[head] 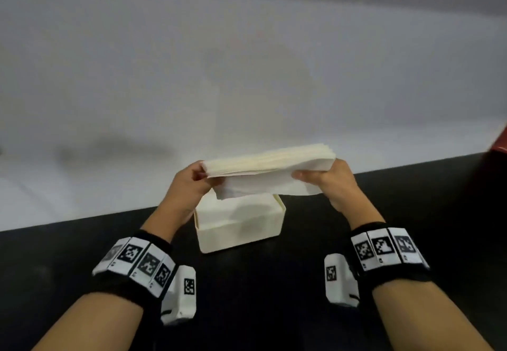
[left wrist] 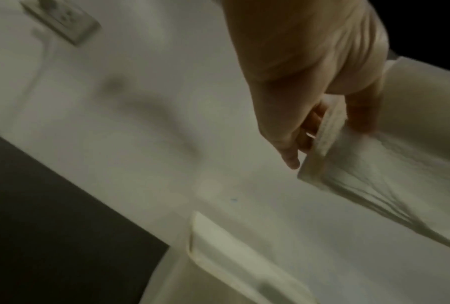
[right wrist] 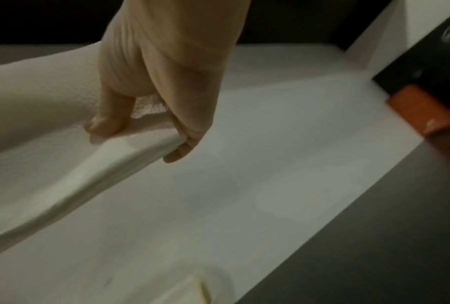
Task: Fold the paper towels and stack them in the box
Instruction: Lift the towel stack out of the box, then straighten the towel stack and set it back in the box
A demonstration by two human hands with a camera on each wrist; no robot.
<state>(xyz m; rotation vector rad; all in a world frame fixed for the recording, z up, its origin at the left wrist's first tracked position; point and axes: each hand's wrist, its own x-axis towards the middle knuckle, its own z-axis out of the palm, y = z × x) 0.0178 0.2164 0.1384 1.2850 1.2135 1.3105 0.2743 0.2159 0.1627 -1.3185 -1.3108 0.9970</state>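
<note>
A thick stack of folded white paper towels (head: pixel 270 168) hangs in the air just above a cream open box (head: pixel 241 227) on the dark table. My left hand (head: pixel 193 183) grips the stack's left end, thumb on the near side and fingers behind. My right hand (head: pixel 326 179) grips the right end the same way. In the left wrist view the stack (left wrist: pixel 389 168) shows its layered edge beside my fingers (left wrist: pixel 291 158), with the box rim (left wrist: pixel 218 238) below. In the right wrist view my thumb (right wrist: pixel 107 121) presses into the textured towel stack (right wrist: pixel 49 156). The stack hides part of the box's inside.
The dark table (head: pixel 260 295) ends at a white wall (head: pixel 247 76) just behind the box. A red object (head: pixel 500 142) sits at the far right edge, orange in the right wrist view (right wrist: pixel 423 113). A wall socket (left wrist: pixel 63 20) shows in the left wrist view.
</note>
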